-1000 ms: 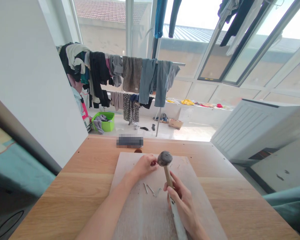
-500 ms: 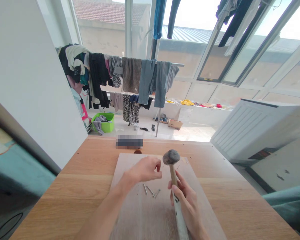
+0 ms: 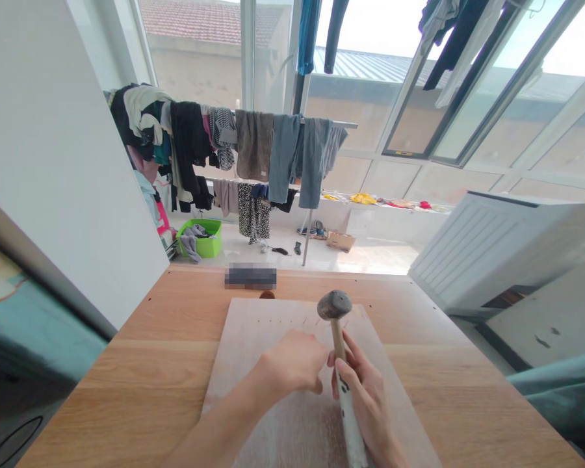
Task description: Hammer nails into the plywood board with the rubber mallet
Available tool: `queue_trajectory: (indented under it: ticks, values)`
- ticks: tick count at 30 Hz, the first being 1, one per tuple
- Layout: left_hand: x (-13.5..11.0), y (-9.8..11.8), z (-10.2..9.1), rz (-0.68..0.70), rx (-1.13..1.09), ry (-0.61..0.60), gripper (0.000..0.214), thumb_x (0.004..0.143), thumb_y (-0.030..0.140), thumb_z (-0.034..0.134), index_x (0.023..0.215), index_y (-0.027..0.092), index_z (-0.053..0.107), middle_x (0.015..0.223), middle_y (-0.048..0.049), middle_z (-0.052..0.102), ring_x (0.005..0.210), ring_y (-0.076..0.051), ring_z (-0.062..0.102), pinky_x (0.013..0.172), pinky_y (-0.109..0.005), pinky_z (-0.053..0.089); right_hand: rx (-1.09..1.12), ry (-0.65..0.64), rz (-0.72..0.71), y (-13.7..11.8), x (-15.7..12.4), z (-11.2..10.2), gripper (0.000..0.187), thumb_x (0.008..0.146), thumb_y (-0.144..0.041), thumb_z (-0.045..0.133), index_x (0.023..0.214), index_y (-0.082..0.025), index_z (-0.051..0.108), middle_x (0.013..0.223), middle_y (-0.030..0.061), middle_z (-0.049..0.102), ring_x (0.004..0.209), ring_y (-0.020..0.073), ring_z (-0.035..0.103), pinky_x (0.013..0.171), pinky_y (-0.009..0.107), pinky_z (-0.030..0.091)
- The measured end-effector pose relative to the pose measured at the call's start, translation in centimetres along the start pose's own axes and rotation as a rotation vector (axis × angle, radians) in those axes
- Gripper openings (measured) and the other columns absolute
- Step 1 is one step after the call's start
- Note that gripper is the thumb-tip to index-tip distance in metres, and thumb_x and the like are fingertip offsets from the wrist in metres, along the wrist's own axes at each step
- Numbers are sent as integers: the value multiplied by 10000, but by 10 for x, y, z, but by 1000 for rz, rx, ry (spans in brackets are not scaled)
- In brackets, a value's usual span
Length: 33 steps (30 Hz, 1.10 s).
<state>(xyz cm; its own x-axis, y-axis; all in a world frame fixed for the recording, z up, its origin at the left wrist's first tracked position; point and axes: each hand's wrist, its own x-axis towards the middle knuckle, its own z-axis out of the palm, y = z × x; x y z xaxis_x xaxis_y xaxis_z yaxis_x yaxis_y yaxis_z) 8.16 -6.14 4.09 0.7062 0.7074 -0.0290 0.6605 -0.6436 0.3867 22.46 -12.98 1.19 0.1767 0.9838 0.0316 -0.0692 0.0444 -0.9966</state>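
A pale wooden board [image 3: 263,331] lies on the wooden table [image 3: 175,338] in front of me. My right hand [image 3: 363,400] grips the handle of a hammer [image 3: 338,351], its grey head raised over the board's far part. My left hand [image 3: 295,364] rests curled, knuckles up, on the board just left of the hammer handle, covering the spot where loose nails lay. Its fingertips are hidden, so I cannot make out what they hold. A row of small nail marks runs along the board's far edge.
A blurred dark object [image 3: 250,277] lies at the table's far edge. Beyond stand a laundry rack [image 3: 253,149] hung with clothes, a green basket [image 3: 202,237], a white wall panel [image 3: 53,162] at left and a white cabinet [image 3: 492,247] at right.
My left hand has drawn back from the board's far part toward me and now covers the loose nails. The hammer head rose slightly and shifted right.
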Motion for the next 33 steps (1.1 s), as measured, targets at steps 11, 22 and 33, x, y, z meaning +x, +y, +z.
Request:
queue_trajectory:
  ticks: [11, 22, 33]
  values:
    - [0, -51, -31, 34, -450, 159, 50, 679, 166, 656, 724, 179, 670, 744, 2, 672, 680, -146, 609, 623, -232, 444, -21, 8, -27, -3, 0, 1, 659, 831, -528, 669, 1375, -174, 550, 777, 0, 647, 439, 95, 479, 413, 240, 434]
    - [3, -98, -6, -157, -727, 423, 244, 730, 219, 649, 966, 166, 674, 736, 13, 679, 661, -120, 565, 643, -225, 438, 1, -86, -17, 3, -2, 3, 596, 863, -500, 650, 1368, -202, 544, 822, -3, 632, 455, 85, 485, 441, 235, 419]
    - [2, -97, -7, -141, -656, 398, 161, 739, 173, 626, 867, 157, 722, 824, -16, 716, 681, -117, 582, 640, -212, 451, 4, -127, 0, 5, -2, 6, 628, 856, -493, 664, 1385, -184, 527, 782, -17, 613, 480, 81, 464, 438, 211, 408]
